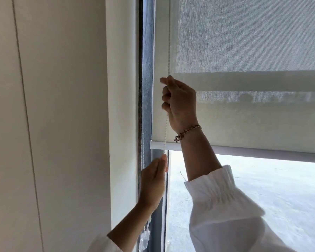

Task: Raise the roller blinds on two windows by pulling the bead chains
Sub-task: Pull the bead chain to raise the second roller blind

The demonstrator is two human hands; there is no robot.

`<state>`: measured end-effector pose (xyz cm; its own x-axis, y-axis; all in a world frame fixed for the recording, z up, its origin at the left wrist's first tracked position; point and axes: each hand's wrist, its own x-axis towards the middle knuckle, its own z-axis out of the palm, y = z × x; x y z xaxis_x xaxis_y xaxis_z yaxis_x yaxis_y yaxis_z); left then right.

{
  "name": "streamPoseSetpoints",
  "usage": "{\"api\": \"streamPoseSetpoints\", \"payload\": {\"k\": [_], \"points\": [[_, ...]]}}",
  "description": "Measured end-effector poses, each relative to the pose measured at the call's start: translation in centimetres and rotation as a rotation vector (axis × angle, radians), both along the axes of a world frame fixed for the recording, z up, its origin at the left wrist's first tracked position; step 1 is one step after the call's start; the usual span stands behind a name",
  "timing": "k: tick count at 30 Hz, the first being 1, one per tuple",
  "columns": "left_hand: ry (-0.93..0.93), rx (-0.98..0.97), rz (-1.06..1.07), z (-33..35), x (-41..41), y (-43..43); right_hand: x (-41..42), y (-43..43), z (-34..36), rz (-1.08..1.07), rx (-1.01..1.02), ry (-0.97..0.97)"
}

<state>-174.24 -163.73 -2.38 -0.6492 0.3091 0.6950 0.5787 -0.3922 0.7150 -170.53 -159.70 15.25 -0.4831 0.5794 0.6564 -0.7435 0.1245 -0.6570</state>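
the pale grey woven roller blind [244, 42] covers the upper window, its white bottom bar [158, 144] partway up, clear glass below; more remains to raise, and a second window is not in view. the right hand [180, 100] has its fingers clamped on the white bead chain [169, 42]; the left hand [153, 180] pinches it lower.

The bead chain [165, 131] vanishes inside both closed fists.
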Motion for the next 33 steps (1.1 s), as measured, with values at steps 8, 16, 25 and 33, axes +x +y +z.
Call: {"api": "streamPoseSetpoints", "payload": {"k": [8,16,25,33], "points": [[-0.182,-0.079,-0.253,3.6,-2.3,-0.5,0.2,0.1,-1.4,-0.325,0.136,0.231],[0.007,-0.017,-0.315,18.1,-1.3,-2.6,-1.1,0.4,-8.9,-0.506,0.181,0.143],[-0.108,0.072,-0.270,22.1,0.4,-0.7,-2.2,-0.8,-16.2,-0.555,0.246,0.041],[-0.015,0.260,-0.236,17.0,0.8,-0.1,-0.9,1.6,-13.1,-0.160,-0.054,-0.079]]}}
